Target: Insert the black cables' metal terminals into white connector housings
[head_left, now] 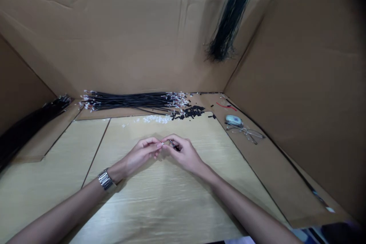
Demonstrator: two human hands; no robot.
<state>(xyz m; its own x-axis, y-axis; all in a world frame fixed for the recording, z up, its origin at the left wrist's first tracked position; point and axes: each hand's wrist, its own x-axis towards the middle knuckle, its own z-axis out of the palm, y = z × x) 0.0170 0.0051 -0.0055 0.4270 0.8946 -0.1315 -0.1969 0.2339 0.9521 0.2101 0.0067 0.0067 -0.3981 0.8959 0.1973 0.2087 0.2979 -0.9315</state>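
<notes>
Left hand [144, 150]: one, bare; thumb and forefinger closed in a pinch, tips directed toward the right fingertips; remaining fingers curled beneath the pinch.

Right hand [185, 151]: one, bare; forefinger arched above the thumb, both tips just beside the left fingertips, contact between the two sets indeterminable; other fingers folded in behind the thumb, partly hidden.

Left wrist [116, 172]: one; behind and lower than the left fingers, roughly in line with its forearm.

Right wrist [206, 171]: one; behind and lower than the right fingers.

Left forearm [71, 207] and right forearm [238, 202]: pair, bare; slanting inward, converging at the fingers.
</notes>
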